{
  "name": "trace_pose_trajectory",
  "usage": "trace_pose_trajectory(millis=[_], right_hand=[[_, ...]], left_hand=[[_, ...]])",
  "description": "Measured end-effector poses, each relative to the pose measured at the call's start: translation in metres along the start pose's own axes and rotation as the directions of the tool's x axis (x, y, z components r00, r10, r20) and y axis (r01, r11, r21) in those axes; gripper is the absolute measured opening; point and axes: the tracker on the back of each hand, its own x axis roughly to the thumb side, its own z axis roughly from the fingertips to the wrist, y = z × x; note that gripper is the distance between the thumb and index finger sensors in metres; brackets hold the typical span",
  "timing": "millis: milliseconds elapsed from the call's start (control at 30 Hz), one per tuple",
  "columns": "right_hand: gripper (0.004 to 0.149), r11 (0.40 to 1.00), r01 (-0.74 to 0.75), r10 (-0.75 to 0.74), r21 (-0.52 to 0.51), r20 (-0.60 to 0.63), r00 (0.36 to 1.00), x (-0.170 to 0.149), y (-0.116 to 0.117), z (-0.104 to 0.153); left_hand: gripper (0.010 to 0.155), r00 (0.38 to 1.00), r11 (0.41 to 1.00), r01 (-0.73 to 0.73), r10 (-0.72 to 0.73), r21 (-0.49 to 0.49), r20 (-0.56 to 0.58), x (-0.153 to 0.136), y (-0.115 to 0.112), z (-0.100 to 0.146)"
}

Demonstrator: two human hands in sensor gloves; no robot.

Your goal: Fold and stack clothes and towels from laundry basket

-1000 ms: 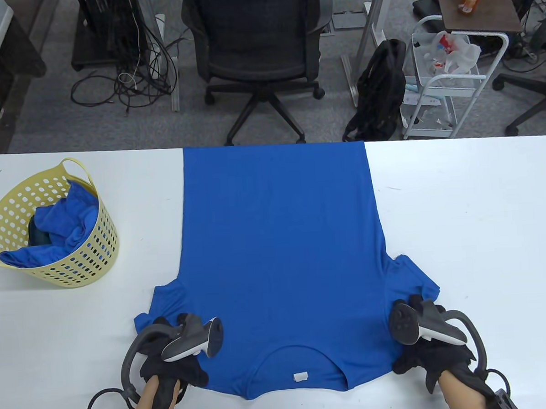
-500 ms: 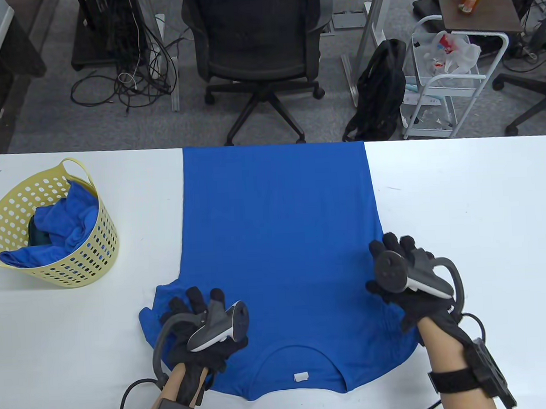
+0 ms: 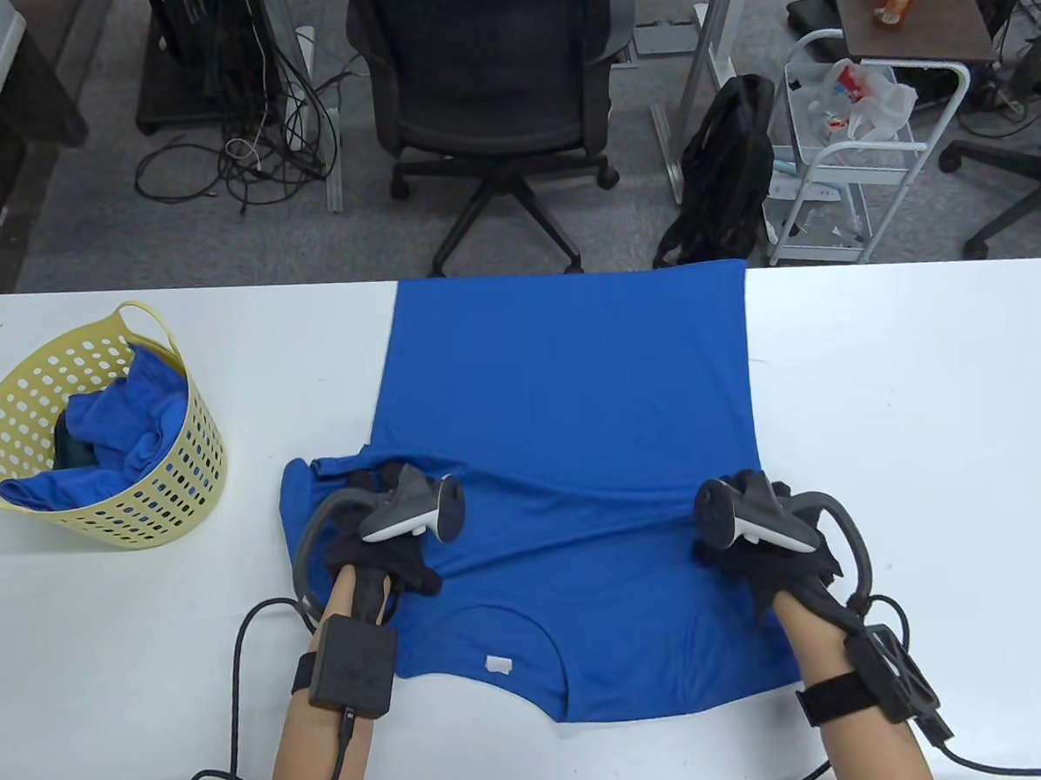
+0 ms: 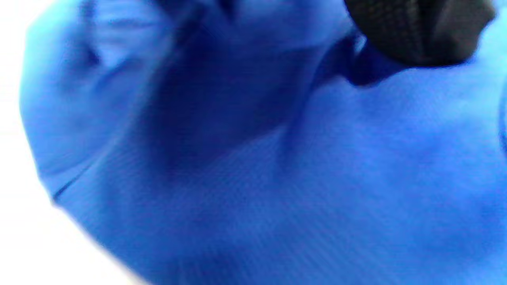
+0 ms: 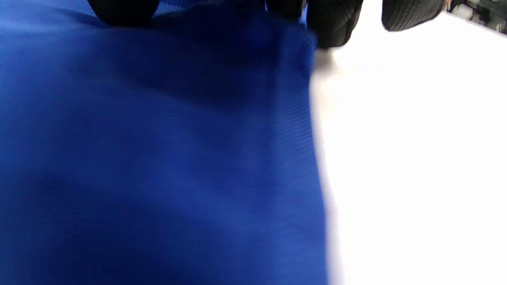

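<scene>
A blue T-shirt (image 3: pixel 573 387) lies spread on the white table (image 3: pixel 923 430), its collar and white label (image 3: pixel 497 666) toward me and its hem at the far edge. My left hand (image 3: pixel 371 489) grips the fabric by the left sleeve. My right hand (image 3: pixel 757 491) grips the shirt's right edge. A raised crease runs across the shirt between the hands. In the left wrist view a gloved finger (image 4: pixel 416 31) presses into bunched blue cloth (image 4: pixel 317 178). In the right wrist view the fingers (image 5: pixel 332 23) sit at the shirt's edge (image 5: pixel 158 158).
A yellow perforated laundry basket (image 3: pixel 186 486) stands at the table's left with more blue clothes (image 3: pixel 113 429) in it. Bare white table (image 5: pixel 416 158) lies to the right of the shirt. An office chair (image 3: pixel 491 86) stands beyond the far edge.
Both hands moved from the shoulders up the shirt's sides and took hold of the fabric. The shirt shifted to the right and skewed, and a crease formed between the hands.
</scene>
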Motion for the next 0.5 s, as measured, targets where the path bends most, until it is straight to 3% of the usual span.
trace_pose_trajectory(millis=[133,267,333,400,433,500], right_hand=[[0.081,0.999,0.014,-0.006,-0.04,0.186,0.983,0.02,0.002,0.04],[0.074,0.999,0.038,-0.03,-0.021,0.312,0.95,0.035,-0.01,0.05],[0.072,0.985,0.061,-0.019,-0.159,0.254,0.967,0.027,-0.028,0.034],[0.074,0.958,0.093,-0.049,-0.273,0.164,0.985,0.012,-0.04,0.006],[0.075,0.957,0.11,-0.079,-0.27,0.123,0.989,0.005,-0.041,-0.008],[0.078,0.972,0.198,-0.2,-0.129,-0.006,0.98,-0.015,-0.036,-0.045]], left_hand=[[0.116,0.977,0.998,0.037,-0.024,0.059,-0.211,-0.026,0.006,-0.01],[0.111,0.973,1.0,0.021,-0.014,0.024,-0.229,-0.032,0.004,0.0],[0.11,0.978,0.991,-0.06,0.083,0.12,-0.193,-0.022,0.005,0.024],[0.112,0.977,0.97,-0.19,0.202,0.154,-0.068,-0.004,-0.003,0.047],[0.113,0.972,0.966,-0.233,0.236,0.112,-0.016,0.004,-0.008,0.054],[0.114,0.957,0.96,-0.269,0.275,-0.071,0.09,0.029,-0.027,0.067]])
